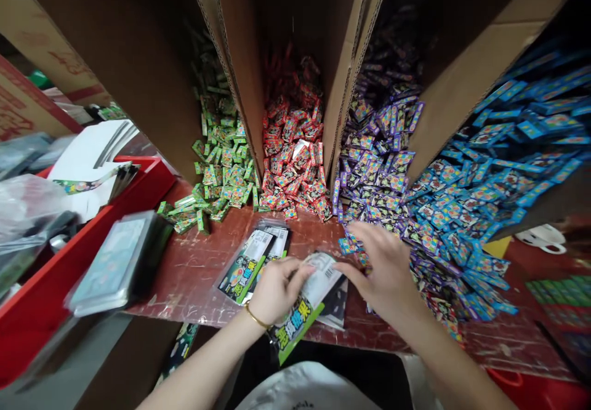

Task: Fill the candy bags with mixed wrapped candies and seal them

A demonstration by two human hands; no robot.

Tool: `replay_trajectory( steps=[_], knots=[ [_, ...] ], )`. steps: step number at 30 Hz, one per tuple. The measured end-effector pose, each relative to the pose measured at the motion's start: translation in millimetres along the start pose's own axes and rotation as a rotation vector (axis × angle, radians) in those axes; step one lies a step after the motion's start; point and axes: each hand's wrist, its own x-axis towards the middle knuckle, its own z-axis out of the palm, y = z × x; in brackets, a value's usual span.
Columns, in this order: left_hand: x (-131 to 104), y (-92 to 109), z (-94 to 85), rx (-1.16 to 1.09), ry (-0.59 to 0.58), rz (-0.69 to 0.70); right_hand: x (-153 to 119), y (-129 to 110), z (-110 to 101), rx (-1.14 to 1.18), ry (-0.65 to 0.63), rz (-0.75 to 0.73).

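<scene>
My left hand [276, 287], with a gold bangle at the wrist, pinches a printed candy bag [299, 327]. The bag is black and green with large Chinese characters and a clear upper part showing a barcode. At the bag's right edge, my right hand [388, 268] is spread, its thumb beside the bag and its fingers apart. It is slightly blurred, and whether the thumb touches the bag I cannot tell. More bags of this kind [244, 268] lie left of my left hand. Another flat bag [336, 308] lies partly hidden under the held one.
Cardboard dividers [339, 90] separate piles of small packets: green [226, 170], red [290, 176], purple [373, 170] and blue [462, 194]. A stack of clear sleeves [111, 265] stands left beside a red bin [83, 237] of papers and plastic. White scissors handles [542, 237] lie right.
</scene>
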Motion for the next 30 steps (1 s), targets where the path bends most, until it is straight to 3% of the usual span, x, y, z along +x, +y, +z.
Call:
replay_trajectory(
  steps=[1, 2, 5, 6, 10, 12, 15, 19, 22, 24, 28, 30],
  knots=[
    [2.4, -1.6, 1.8, -0.027, 0.056, -0.024, -3.9, 2.5, 1.5, 0.081, 0.054, 0.119],
    [3.8, -3.3, 2.7, -0.054, 0.096, -0.038, -8.3, 6.2, 3.3, 0.212, 0.025, 0.215],
    [6.2, -5.4, 3.8, -0.146, 0.166, -0.06, -17.7, 18.3, 11.7, 0.661, -0.237, 0.398],
    [7.6, -4.9, 4.5, -0.175, 0.181, -0.07, -18.0, 21.4, 14.5, 0.728, -0.248, 0.447],
    [21.4, 1.9, 11.7, -0.447, 0.101, -0.151, -3.8, 28.7, 17.4, 0.619, -0.019, 0.508],
    [32.7, 5.3, 16.3, -0.633, 0.067, -0.225, 3.5, 30.5, 17.2, 0.599, 0.013, 0.47],
    [51.4, 7.1, 18.4, -0.749, 0.159, -0.312, -3.4, 31.1, 27.9, 0.664, -0.027, 0.485],
    [71.4, 2.2, 8.3, -0.833, 0.27, -0.335, -43.4, 30.4, 61.1, 0.769, -0.17, 0.565],
    [73.7, -1.9, 3.9, -0.768, 0.304, -0.317, -62.9, 27.9, 75.3, 0.83, -0.232, 0.558],
    [66.2, -1.1, 9.3, -0.682, 0.355, -0.284, -61.8, 22.6, 75.8, 0.751, -0.142, 0.476],
    [36.6, 7.7, 32.9, -0.485, 0.438, -0.229, -45.3, 4.0, 76.5, 0.413, 0.204, 0.389],
    [22.5, 9.1, 41.8, -0.37, 0.495, -0.248, -40.2, -4.6, 81.1, 0.321, 0.221, 0.383]
  ],
)
